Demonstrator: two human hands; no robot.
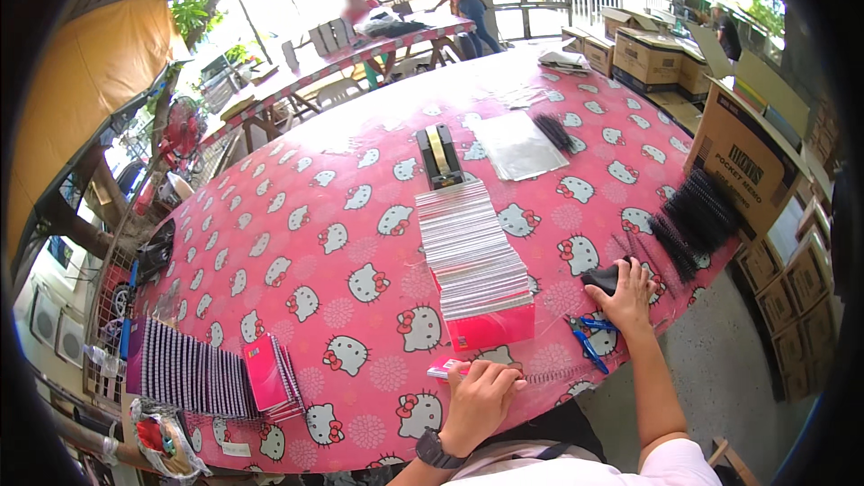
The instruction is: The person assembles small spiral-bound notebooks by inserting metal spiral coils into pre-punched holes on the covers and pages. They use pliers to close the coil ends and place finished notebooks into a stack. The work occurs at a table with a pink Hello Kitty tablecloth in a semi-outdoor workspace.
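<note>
At the lower centre of the frame, we see our left hand [481, 399] closed on a small pink-covered paper pad [447, 367], while a thin dark wire coil [558, 376] runs from the pad's end toward the right. Our fingers hide how far it is threaded, so we judge this pad unfinished. Right of centre, our right hand [630, 292] rests on a black, soft-looking piece [601, 280]; we cannot tell whether it grips it. Blue-handled pliers [589, 344] lie just below it on the pink cat-patterned table [369, 396]. At lower left, a row of coil-bound notebooks [193, 369] looks done; the long stack of pink-and-white pads [472, 252] at centre and the bristling black coils [697, 225] at right seem left to work through.
</note>
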